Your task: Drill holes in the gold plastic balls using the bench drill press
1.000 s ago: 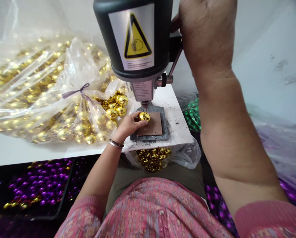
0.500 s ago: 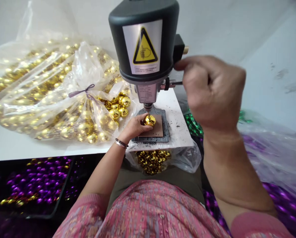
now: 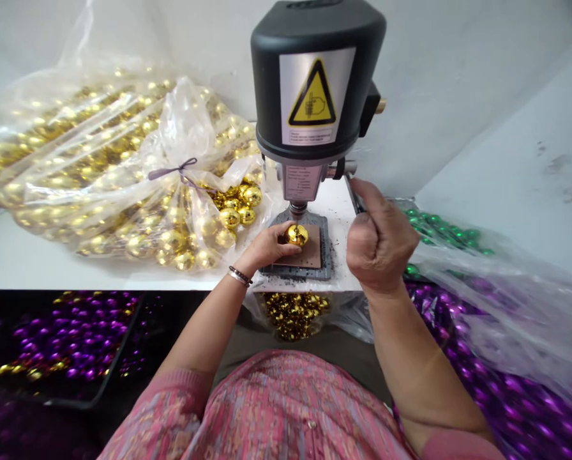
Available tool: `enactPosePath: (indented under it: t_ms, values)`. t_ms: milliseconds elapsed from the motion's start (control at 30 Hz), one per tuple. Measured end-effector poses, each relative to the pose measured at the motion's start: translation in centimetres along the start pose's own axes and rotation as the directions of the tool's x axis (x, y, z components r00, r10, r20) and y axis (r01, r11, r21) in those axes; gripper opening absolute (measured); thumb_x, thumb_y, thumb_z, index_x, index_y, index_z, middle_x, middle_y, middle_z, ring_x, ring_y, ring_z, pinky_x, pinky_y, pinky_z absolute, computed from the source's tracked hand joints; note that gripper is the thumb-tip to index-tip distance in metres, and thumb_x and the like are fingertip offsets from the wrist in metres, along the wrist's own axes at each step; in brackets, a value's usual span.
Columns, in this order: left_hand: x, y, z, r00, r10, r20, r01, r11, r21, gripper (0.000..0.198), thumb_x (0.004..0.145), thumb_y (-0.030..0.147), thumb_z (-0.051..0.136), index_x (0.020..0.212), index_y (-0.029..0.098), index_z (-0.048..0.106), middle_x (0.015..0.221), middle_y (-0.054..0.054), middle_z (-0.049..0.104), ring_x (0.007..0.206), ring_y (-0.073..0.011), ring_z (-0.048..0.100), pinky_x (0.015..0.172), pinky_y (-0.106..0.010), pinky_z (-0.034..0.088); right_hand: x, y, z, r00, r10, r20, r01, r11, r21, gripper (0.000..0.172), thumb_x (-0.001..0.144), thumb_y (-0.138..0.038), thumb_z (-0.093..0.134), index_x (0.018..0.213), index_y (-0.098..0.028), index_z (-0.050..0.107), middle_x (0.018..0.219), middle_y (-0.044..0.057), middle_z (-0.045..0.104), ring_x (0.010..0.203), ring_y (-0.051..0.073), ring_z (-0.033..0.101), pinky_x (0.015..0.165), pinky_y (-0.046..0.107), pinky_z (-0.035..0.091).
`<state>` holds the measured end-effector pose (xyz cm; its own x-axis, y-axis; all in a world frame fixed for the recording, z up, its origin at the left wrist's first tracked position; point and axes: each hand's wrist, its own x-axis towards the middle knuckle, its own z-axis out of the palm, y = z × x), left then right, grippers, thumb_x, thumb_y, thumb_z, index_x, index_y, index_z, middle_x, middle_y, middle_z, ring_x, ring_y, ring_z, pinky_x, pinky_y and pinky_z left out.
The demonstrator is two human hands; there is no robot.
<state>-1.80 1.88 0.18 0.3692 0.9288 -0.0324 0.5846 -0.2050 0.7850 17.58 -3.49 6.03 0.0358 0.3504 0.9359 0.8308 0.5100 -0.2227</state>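
A shiny gold ball [image 3: 297, 236] sits on a brown square board [image 3: 311, 255] over the grey base of a drill press [image 3: 269, 83]. My left hand [image 3: 265, 246] pinches the ball from its left side between thumb and fingers. Straight above, the drill bit [image 3: 296, 220] comes down at the ball's top; how deep it goes I cannot tell. My right hand [image 3: 382, 239] is closed around the press's feed lever [image 3: 357, 197], to the right of the machine, and hides most of that lever. Dark shavings lie around the base.
At the left, a tied clear bag [image 3: 137, 166] of gold balls covers much of the white table [image 3: 37, 262]; loose gold balls [image 3: 238, 207] spill beside it. Another bag of gold balls [image 3: 298, 316] hangs below the front edge. Purple balls [image 3: 75, 338] and green balls [image 3: 446, 230] lie lower down.
My right hand has moved down with the lever. The left hand still holds the gold ball on the board. The whole view has shifted slightly, placing the press further right.
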Motion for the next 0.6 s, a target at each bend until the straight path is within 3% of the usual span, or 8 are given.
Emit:
enactPosePath:
  t_ms: [267, 367, 500, 600]
  values:
    - [-0.4, 0.5, -0.1, 1.000, -0.030, 0.004, 0.030, 0.999, -0.037, 0.061, 0.073, 0.026, 0.080, 0.132, 0.019, 0.065, 0.119, -0.007, 0.074, 0.111, -0.0254, 0.065, 0.099, -0.036, 0.051, -2.5, 0.8, 1.6, 0.997, -0.021, -0.071, 0.022, 0.999, 0.023, 0.040, 0.090, -0.014, 0.042, 0.121, -0.020, 0.065, 0.098, 0.005, 0.077, 0.075, 0.014, 0.066, 0.074, 0.029, 0.055]
    - [-0.6, 0.7, -0.1, 0.999, -0.040, 0.003, 0.040, 0.998, -0.050, 0.057, 0.074, 0.026, 0.080, 0.128, 0.019, 0.066, 0.114, -0.005, 0.074, 0.107, -0.0244, 0.066, 0.095, -0.034, 0.052, -2.3, 0.5, 1.6, 0.995, 0.028, -0.091, -0.022, 0.998, 0.065, 0.036, 0.092, -0.018, 0.040, 0.114, -0.019, 0.068, 0.093, 0.004, 0.076, 0.072, 0.013, 0.065, 0.072, 0.029, 0.055]
    - [-0.6, 0.6, 0.4, 0.999, -0.039, -0.027, 0.038, 0.998, -0.059, 0.052, 0.072, 0.025, 0.079, 0.122, 0.017, 0.068, 0.108, -0.004, 0.074, 0.100, -0.0224, 0.066, 0.089, -0.033, 0.053, 2.2, -0.7, 0.7, 0.972, 0.210, -0.105, -0.190, 0.966, 0.172, 0.037, 0.095, -0.026, 0.038, 0.105, -0.020, 0.073, 0.081, 0.002, 0.072, 0.064, 0.011, 0.062, 0.064, 0.028, 0.050]
    - [-1.1, 0.5, 0.6, 0.998, -0.005, -0.057, 0.001, 0.998, -0.067, 0.052, 0.072, 0.028, 0.078, 0.122, 0.015, 0.066, 0.105, -0.005, 0.074, 0.094, -0.0209, 0.066, 0.086, -0.032, 0.053, 6.8, -1.3, 0.3, 0.937, 0.337, -0.086, -0.303, 0.912, 0.277, 0.040, 0.094, -0.021, 0.038, 0.091, -0.012, 0.076, 0.066, 0.001, 0.066, 0.065, 0.009, 0.064, 0.064, 0.025, 0.048]
